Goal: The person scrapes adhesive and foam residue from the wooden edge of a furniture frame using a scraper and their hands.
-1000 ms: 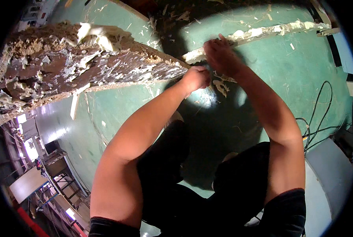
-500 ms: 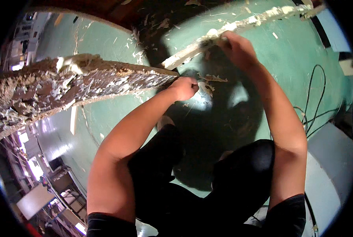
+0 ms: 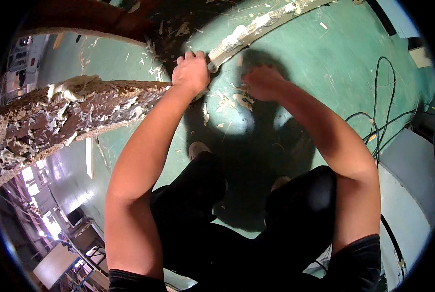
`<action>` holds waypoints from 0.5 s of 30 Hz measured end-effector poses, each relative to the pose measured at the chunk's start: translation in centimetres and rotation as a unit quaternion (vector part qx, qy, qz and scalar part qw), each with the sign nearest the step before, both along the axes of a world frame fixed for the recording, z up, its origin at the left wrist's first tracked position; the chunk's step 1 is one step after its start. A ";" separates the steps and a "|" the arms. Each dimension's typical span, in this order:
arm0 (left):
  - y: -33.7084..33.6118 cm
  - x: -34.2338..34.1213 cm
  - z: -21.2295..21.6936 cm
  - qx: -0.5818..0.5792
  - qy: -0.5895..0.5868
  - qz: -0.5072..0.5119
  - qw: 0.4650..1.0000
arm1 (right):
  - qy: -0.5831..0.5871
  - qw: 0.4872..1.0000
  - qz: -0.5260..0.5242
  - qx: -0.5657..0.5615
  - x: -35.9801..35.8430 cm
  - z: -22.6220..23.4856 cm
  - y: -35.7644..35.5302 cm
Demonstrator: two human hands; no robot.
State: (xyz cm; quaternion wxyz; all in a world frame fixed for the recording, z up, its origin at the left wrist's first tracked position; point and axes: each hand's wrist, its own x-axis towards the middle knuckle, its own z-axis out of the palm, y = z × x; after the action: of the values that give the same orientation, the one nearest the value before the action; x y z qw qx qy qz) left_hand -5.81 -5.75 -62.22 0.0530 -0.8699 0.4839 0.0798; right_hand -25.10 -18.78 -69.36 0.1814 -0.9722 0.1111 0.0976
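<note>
A long wooden strip crusted with pale flaky residue runs toward the upper right. Its near end is in the grip of my left hand, whose fingers are bent over the corner where the strip meets a thick brown board. That board, with peeling white shreds and rough chipped edges, stretches off to the left; its right end is hidden behind my left hand. My right hand is off the strip, low over the floor in shadow, with loosely parted fingers. Pale scraped flakes lie between my two hands.
Shavings are scattered over the green floor. Another dark red-brown panel spans the upper left. Black cables loop at the right beside grey panels. Shelving and a pale tabletop stand at the lower left.
My right hand has let go of the strip and come down and left. My left hand has shifted up and left onto the corner. The view has shifted somewhat too.
</note>
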 end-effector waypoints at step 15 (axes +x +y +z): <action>-1.6 0.5 2.3 0.198 -0.029 -0.034 0.979 | 0.098 0.988 -0.001 0.122 1.8 -0.6 0.3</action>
State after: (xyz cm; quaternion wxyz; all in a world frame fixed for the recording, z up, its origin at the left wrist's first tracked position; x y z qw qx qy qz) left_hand -5.30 -7.32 -59.93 0.2406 -0.8273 0.4859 0.1468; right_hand -23.35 -18.45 -69.98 0.2875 -0.9283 0.1167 0.2050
